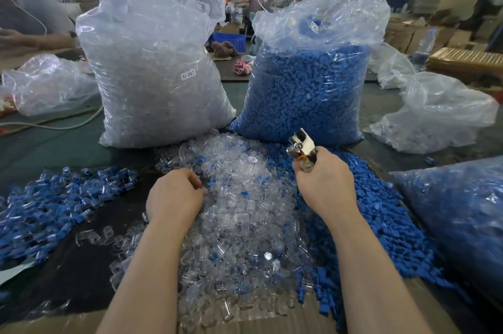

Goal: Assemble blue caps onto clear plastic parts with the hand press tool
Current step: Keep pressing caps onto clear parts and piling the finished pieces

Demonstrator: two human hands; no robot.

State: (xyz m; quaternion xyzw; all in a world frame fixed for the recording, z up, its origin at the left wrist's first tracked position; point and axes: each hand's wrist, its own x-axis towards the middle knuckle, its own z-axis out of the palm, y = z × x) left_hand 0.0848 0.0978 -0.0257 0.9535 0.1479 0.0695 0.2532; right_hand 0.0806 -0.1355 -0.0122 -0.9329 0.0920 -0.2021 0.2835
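Clear plastic parts (pixel 239 197) lie heaped in the middle of the dark table (pixel 49 143), directly ahead of the person, with a few blue pieces scattered through them. The left hand (pixel 174 197) rests knuckles-up on the near-left edge of this heap, its fingers curled down into the parts; whether they pinch one of them cannot be told, since the fingertips are hidden. The right hand (pixel 324 184) is raised just above the border between the clear heap and the loose blue caps (pixel 381 211), and it grips the hand press tool (pixel 302 146) by its handles. The shiny metal head of the tool points up and away from the person, and a small clear piece seems to sit between the fingers below it, though that is hard to make out.

The blue caps spread down the right side of the clear heap. To the far left, well apart from both hands, lies a pile of assembled pieces (pixel 54 205), clear bodies with blue ends. Behind the heaps stand two tall transparent bags: the left bag (pixel 152 69) is full of clear parts and bears a small white label, and the right bag (pixel 307 83) is full of blue caps. Another bag of blue pieces (pixel 462 219) lies at the right edge.
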